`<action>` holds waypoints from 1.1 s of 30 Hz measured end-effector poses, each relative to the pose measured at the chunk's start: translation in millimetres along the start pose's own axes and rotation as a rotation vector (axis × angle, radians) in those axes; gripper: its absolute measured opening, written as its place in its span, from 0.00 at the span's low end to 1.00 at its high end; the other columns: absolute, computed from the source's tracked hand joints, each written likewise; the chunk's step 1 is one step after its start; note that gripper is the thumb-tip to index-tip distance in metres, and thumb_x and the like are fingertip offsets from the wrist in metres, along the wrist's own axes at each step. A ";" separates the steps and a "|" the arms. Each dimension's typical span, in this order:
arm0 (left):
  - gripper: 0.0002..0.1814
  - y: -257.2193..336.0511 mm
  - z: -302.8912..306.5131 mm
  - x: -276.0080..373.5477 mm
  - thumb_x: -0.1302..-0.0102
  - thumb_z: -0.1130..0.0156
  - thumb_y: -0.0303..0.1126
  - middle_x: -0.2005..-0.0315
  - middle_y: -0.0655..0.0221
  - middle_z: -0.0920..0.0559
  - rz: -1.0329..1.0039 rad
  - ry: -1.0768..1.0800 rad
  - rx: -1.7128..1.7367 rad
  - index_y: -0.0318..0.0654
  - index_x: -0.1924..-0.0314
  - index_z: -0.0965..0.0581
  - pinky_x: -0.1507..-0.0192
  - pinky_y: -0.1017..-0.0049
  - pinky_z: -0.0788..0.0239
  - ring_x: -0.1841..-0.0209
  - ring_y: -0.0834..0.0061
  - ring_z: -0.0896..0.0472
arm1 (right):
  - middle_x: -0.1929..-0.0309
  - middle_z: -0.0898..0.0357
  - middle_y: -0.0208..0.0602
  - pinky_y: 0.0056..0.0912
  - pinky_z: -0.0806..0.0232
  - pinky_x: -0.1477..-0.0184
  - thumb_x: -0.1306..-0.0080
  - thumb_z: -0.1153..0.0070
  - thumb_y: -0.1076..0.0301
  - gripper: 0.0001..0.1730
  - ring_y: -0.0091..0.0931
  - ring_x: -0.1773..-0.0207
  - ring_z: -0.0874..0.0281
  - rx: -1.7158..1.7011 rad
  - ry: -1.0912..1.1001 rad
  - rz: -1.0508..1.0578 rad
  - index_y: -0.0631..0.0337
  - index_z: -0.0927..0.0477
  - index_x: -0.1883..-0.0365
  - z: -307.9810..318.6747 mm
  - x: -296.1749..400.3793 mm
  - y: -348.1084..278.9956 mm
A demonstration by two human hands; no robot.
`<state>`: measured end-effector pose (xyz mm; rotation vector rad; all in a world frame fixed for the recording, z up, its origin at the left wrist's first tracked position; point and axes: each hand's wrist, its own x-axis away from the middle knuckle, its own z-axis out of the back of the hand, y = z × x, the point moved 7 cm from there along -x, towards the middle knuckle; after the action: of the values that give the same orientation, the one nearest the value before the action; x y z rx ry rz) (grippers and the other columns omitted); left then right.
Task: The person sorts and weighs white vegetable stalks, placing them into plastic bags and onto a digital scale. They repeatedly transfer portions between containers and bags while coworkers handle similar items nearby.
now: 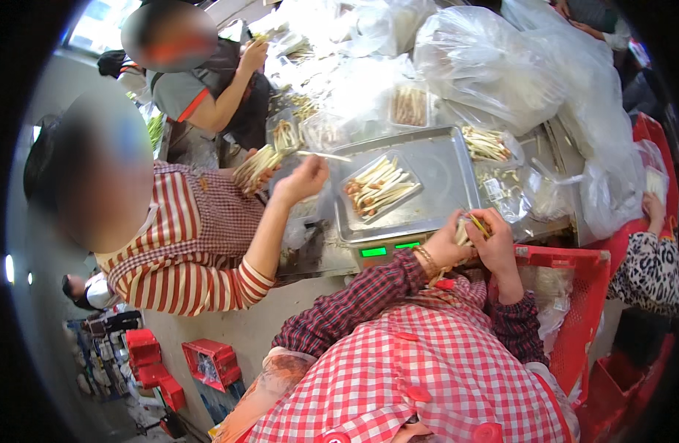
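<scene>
My left hand (447, 249), with a beaded bracelet at the wrist, is closed around a small bunch of pale vegetable stalks (462, 232). My right hand (493, 235) meets it at the bunch, pinching a thin yellow-and-dark item (478, 224) that I cannot make out exactly. Both hands are just past the near right corner of a metal tray (444, 177) on a weighing scale with green displays (373, 252). A clear plastic container (420, 191) of pale stalks with brownish ends lies on the tray.
At left, a co-worker in stripes (195, 238) holds a bunch of stalks (259, 166). Behind stands another person (206, 88). Large plastic bags (483, 61) cover the far right. Bagged stalks (486, 144) lie right of the tray, and a red crate (583, 310) stands beside my right arm.
</scene>
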<state>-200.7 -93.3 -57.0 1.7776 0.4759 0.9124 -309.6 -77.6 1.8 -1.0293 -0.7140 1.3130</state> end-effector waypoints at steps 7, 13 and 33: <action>0.43 6.2 -15.2 4.6 0.40 0.38 0.21 0.62 0.69 0.22 0.134 -0.283 0.281 0.48 0.29 0.49 0.72 0.79 0.28 0.70 0.80 0.23 | 0.74 0.25 0.22 0.20 0.34 0.67 0.41 0.35 0.71 0.09 0.14 0.71 0.29 -0.540 -0.061 -0.140 0.60 0.22 0.65 -14.9 4.3 20.0; 0.13 -7.3 -7.3 0.7 0.34 0.47 0.26 0.71 0.71 0.22 0.104 -0.283 0.020 0.34 0.49 0.28 0.66 0.82 0.30 0.71 0.80 0.22 | 0.72 0.27 0.19 0.16 0.40 0.71 0.38 0.36 0.69 0.08 0.11 0.72 0.33 -0.438 0.045 -0.221 0.59 0.23 0.63 -5.3 2.5 51.5; 0.15 24.9 -23.6 -34.9 0.23 0.55 0.41 0.80 0.75 0.32 0.311 -0.358 0.293 0.37 0.53 0.27 0.76 0.80 0.40 0.80 0.82 0.36 | 0.72 0.25 0.54 0.47 0.35 0.68 0.33 0.48 0.66 0.09 0.51 0.65 0.26 0.099 -0.089 -0.035 0.63 0.27 0.61 52.5 7.9 46.6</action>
<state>-243.4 -112.4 -42.6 2.2718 0.1042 0.7332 -374.9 -61.8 -19.9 -0.8796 -0.7242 1.3567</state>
